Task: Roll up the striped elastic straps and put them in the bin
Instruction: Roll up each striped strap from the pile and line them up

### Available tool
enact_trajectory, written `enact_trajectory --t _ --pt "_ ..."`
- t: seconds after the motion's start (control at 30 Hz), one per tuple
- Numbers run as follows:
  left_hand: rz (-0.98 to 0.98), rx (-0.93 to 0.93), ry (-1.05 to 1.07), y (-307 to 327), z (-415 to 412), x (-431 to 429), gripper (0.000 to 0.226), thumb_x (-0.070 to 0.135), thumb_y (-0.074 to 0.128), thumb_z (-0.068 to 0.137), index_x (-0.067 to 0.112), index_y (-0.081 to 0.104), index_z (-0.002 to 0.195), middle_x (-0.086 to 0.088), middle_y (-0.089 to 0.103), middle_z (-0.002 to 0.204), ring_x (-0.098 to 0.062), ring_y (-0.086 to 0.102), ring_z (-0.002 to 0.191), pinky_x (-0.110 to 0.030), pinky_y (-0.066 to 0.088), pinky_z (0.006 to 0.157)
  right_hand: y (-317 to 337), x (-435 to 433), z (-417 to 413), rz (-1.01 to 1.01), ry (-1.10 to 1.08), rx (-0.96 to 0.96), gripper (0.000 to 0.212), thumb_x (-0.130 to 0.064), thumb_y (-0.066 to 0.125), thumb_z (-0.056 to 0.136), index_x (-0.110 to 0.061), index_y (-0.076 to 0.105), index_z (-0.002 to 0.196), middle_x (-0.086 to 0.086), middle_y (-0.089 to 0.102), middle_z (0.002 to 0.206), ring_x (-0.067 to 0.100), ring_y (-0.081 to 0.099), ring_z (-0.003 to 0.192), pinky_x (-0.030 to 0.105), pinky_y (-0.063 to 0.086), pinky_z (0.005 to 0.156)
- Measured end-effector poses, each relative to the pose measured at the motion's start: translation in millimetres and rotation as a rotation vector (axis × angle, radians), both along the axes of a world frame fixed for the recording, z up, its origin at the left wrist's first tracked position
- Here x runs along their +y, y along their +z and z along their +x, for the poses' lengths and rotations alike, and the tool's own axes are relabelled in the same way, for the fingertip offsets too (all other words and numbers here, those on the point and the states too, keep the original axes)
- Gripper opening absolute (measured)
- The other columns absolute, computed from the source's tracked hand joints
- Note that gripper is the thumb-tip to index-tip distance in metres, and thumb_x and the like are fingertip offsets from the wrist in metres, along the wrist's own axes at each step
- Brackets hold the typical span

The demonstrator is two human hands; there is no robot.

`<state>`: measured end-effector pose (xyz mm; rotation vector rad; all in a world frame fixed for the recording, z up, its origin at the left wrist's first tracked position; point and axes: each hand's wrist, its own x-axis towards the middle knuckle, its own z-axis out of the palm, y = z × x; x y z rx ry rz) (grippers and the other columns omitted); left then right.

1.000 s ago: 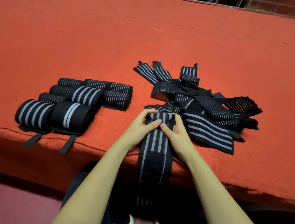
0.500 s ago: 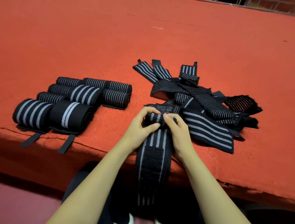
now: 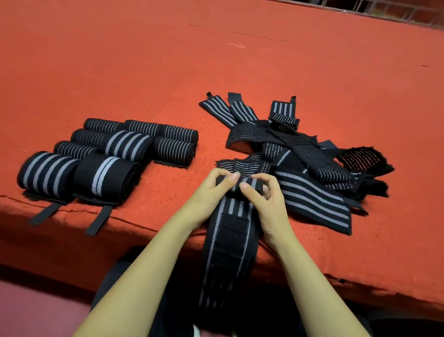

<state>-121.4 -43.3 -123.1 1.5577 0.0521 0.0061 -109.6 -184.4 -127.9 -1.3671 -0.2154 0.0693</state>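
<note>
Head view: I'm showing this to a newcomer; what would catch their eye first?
The left hand and right hand pinch the rolled end of a striped strap draped over the near edge of the red table. Finished rolls cluster to their left, a pile of loose straps to their right.

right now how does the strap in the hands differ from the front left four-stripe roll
The held strap is barely started, its tail hanging over the table edge; the four-stripe roll is fully wound. The left hand and right hand pinch the held strap; the four-stripe roll lies untouched. Both are black with grey stripes.
</note>
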Motion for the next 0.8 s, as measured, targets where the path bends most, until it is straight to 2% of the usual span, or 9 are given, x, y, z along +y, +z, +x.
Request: enact_trajectory --t 0.1,0.17,0.3,0.37,0.47,0.6,0.67,0.73,0.8 --pt "-0.075 -0.066 0.014 -3.6 -5.0 2.7 0.026 0.023 0.06 0.094 0.013 0.055 0.118 -0.001 0.066 0.107 -0.007 0.064 0.097 -0.022 0.051 0.084 -0.7 1.2 1.4 0.018 0.04 0.055 0.033 -0.006 0.068 0.086 -0.003 0.055 0.116 0.011 0.07 0.11 0.019 0.068 0.1 0.027 0.052 0.085" --pt "-0.045 -0.108 0.01 -3.8 -6.3 3.1 0.03 0.016 0.061 0.093 0.014 0.053 0.122 0.0 0.065 0.115 -0.007 0.063 0.103 -0.022 0.051 0.088 -1.4 0.4 3.1 0.027 0.044 0.066 0.032 -0.007 0.062 0.09 0.001 0.054 0.12 0.013 0.07 0.112 0.023 0.067 0.105 0.031 0.052 0.09" --pt "-0.006 -0.103 -0.018 -4.2 -6.4 1.4 0.032 0.026 0.063 0.09 0.021 0.05 0.119 0.003 0.064 0.111 -0.008 0.062 0.101 -0.026 0.049 0.09 -1.8 -0.6 1.5 -0.023 0.048 0.007 0.024 -0.008 0.055 0.095 -0.005 0.055 0.119 0.011 0.067 0.116 0.019 0.065 0.107 0.029 0.051 0.093" --pt "0.045 -0.1 -0.033 -3.7 -6.5 -1.3 0.031 0.032 0.059 0.092 0.027 0.046 0.119 0.007 0.063 0.109 -0.006 0.061 0.101 -0.028 0.048 0.093 -0.6 -0.9 0.2 -0.024 0.034 -0.021 0.02 -0.005 0.052 0.096 -0.012 0.056 0.114 0.006 0.066 0.113 0.013 0.064 0.104 0.027 0.049 0.093" --pt "0.154 -0.087 -0.051 -2.1 -5.8 -3.2 0.028 0.035 0.053 0.097 0.033 0.04 0.122 0.013 0.062 0.109 -0.004 0.062 0.101 -0.028 0.047 0.093 -0.1 -3.2 1.7 -0.041 0.003 -0.048 0.021 -0.009 0.054 0.096 -0.016 0.056 0.115 0.006 0.064 0.115 0.013 0.062 0.106 0.028 0.048 0.093" --pt "-0.032 -0.084 -0.036 -3.7 -6.3 0.9 0.028 0.02 0.054 0.097 0.017 0.047 0.124 0.001 0.063 0.113 -0.01 0.062 0.103 -0.03 0.049 0.093 -0.3 -1.2 0.2 -0.064 -0.005 -0.041 0.032 -0.026 0.061 0.087 -0.016 0.057 0.117 0.011 0.064 0.12 0.023 0.061 0.113 0.033 0.047 0.099" --pt "-0.08 -0.108 -0.039 -5.1 -6.0 3.0 0.027 0.012 0.054 0.096 0.013 0.048 0.123 -0.004 0.062 0.114 -0.012 0.061 0.102 -0.027 0.05 0.09 -1.7 0.8 -0.6 -0.066 -0.024 -0.005 0.034 -0.029 0.065 0.086 -0.013 0.057 0.116 0.011 0.068 0.116 0.024 0.064 0.11 0.036 0.049 0.098" --pt "-0.074 -0.153 -0.032 -7.3 -5.6 3.5 0.029 0.01 0.059 0.094 0.017 0.047 0.12 -0.005 0.061 0.115 -0.012 0.06 0.102 -0.027 0.049 0.089 -2.4 1.3 -0.5 -0.09 -0.058 0.032 0.03 -0.026 0.067 0.089 -0.01 0.059 0.113 0.009 0.072 0.106 0.021 0.068 0.1 0.037 0.052 0.092" --pt "-0.057 -0.197 0.002 -8.1 -6.3 4.0 0.034 0.014 0.063 0.086 0.024 0.048 0.115 -0.006 0.06 0.116 -0.014 0.059 0.103 -0.031 0.05 0.092 -0.7 1.6 -1.2 -0.105 -0.064 0.036 0.02 -0.02 0.064 0.091 -0.008 0.061 0.107 0.004 0.073 0.096 0.013 0.069 0.089 0.029 0.054 0.083"
